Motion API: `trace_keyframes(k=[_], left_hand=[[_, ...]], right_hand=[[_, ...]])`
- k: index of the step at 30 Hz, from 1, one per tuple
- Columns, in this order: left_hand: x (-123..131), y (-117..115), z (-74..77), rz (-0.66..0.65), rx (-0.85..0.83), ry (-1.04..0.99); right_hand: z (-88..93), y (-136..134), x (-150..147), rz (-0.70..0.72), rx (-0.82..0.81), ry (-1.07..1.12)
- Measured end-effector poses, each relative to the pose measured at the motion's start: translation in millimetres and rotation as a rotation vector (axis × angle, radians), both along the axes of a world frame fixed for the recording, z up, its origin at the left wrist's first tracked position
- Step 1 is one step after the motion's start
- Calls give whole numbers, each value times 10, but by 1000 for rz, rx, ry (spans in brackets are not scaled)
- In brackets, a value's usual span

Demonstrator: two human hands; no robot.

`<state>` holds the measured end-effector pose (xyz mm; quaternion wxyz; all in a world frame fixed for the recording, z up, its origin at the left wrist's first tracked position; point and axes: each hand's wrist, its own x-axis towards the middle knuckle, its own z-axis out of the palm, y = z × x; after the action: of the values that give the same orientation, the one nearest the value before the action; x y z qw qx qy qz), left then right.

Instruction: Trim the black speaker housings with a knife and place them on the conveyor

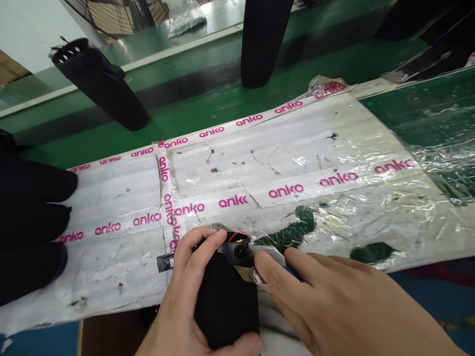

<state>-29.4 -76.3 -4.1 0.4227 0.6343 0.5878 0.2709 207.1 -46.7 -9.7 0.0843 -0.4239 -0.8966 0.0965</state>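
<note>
My left hand (pixel 185 291) is wrapped round a black tubular housing (pixel 227 304), held upright-ish near the table's front edge. Its open end faces away from me, and a thin red wire (pixel 241 234) shows inside the rim. In my right hand (pixel 319 291) is a utility knife (pixel 256 275) with a blue handle, mostly hidden by the fingers. The knife's blade lies against the housing's side just below the rim. A small black printed label (pixel 164 263) is on the table beside my left hand.
White sheeting with pink-lettered tape (pixel 285 191) covers the worktable, torn in places. Several black housings (pixel 37 222) lie at the left. Beyond, a green conveyor belt (pixel 193 99) carries another black housing (pixel 100 81) and a dark tube (pixel 263 44). Clear plastic film (pixel 445 148) is at the right.
</note>
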Motion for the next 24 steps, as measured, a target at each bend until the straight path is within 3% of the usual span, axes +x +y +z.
trace_keyframes(k=[8, 12, 16, 20, 24], left_hand=[[-19, 104, 32, 23, -27, 56], [-78, 172, -16, 14, -22, 53], [-91, 144, -39, -7, -41, 29], [-107, 83, -36, 1, -52, 31], [-160, 91, -101, -65, 35, 2]], right_hand=[[27, 145, -24, 11, -1, -54], [-66, 219, -46, 9, -12, 19], [-148, 282, -62, 48, -123, 40], [-65, 451, -105, 97, -249, 17], [8, 568, -121, 162, -253, 20]])
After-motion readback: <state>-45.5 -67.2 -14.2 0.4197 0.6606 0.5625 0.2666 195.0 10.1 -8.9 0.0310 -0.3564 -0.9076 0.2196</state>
